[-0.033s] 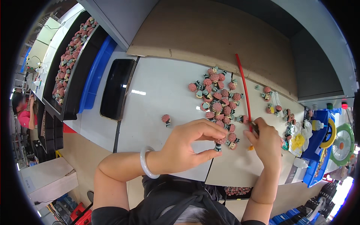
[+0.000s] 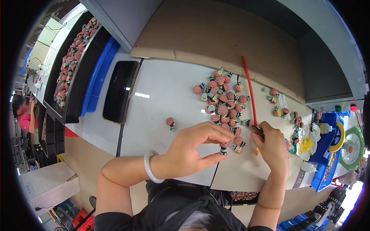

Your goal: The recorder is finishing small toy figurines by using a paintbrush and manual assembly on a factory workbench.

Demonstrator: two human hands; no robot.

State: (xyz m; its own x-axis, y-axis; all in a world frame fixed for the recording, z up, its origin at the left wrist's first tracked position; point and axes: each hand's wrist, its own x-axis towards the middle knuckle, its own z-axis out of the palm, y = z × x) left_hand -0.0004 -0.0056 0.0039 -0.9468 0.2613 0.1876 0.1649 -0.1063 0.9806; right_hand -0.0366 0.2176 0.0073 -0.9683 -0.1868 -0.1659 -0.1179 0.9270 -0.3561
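Observation:
Between the thumb and fingers of my left hand [image 2: 196, 148] is a small figurine [image 2: 223, 150] with a bumpy pink head and a grey-green body. My right hand [image 2: 271, 142] is closed around a slim dark tool [image 2: 259, 133], its kind mostly hidden by the fingers. Beside that hand lies a long thin red stick [image 2: 249, 86], with an orange end near the fingers. A loose cluster of similar figurines [image 2: 222, 109] covers the table just beyond my hands. One more figurine [image 2: 170, 122] lies alone beyond my left wrist.
A black phone [image 2: 121, 92] lies at the left, beside a blue bin [image 2: 101, 73] and a black tray [image 2: 73, 104] of figurines. Several figurines, white bottles and a blue crate [image 2: 323, 148] stand at the right, near a green fan [image 2: 351, 148]. Another person [image 2: 26, 115] sits far left.
The dark tool in my right hand has shifted slightly left and turned a little. My left hand and its figurine hold nearly still.

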